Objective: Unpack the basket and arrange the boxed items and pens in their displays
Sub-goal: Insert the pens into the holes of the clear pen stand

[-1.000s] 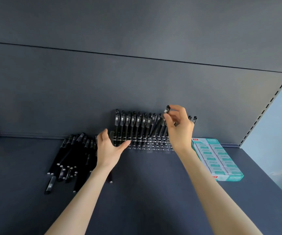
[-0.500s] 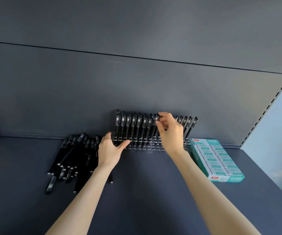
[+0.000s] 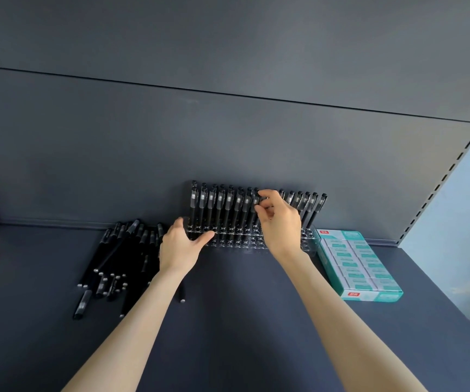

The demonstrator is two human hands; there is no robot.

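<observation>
Rack (image 3: 228,242) at 12 o'clock is about half full; right hand (image 3: 280,222) pinches a pen (image 3: 257,207) mid-row, left hand (image 3: 180,247), spread, braces its end. Loose pens (image 3: 120,258) at 9 o'clock are left; box (image 3: 361,264) sits at 3

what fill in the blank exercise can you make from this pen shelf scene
The loose pens lie piled to the ____ of the pen rack.
The teal box lies on the rack's ____ side.
The left hand rests at the rack's base while the right hand pinches the top of a ____.
Missing: left, right, pen.
</observation>
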